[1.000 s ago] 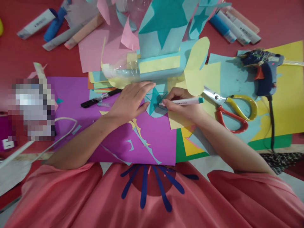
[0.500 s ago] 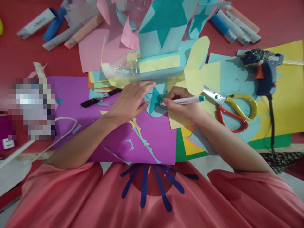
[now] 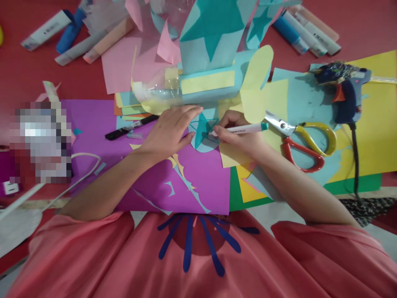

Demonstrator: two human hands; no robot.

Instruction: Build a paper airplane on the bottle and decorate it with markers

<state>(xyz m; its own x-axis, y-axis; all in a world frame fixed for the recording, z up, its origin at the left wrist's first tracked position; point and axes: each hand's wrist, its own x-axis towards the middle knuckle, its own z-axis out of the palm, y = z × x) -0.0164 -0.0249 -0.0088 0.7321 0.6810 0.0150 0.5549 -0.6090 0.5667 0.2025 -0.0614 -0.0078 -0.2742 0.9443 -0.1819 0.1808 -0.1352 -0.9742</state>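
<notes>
My right hand [image 3: 237, 131] is closed around a white marker pen [image 3: 243, 130] with a teal end, its tip on a rounded light-blue paper piece [image 3: 203, 145]. That piece bears a star outline partly coloured teal. Flat on the paper's left side lies my left hand [image 3: 172, 128], fingers stretched out. A black marker [image 3: 132, 127] rests just left of that hand. Beyond both hands a clear plastic bottle [image 3: 159, 87], wrapped in blue and yellow paper, lies on its side. A larger blue paper with a teal star [image 3: 214, 29] stands against it.
Scissors [image 3: 302, 138] with red and yellow handles lie to the right, near a blue glue gun [image 3: 349, 93] with a cord. Several markers [image 3: 48, 31] are spread at the back left, others [image 3: 307, 33] at the back right. Paper scraps [image 3: 186, 178] litter the purple sheet [image 3: 211, 194].
The marker in my right hand has shifted and tilted very slightly over the star. My left hand stays in place on the paper.
</notes>
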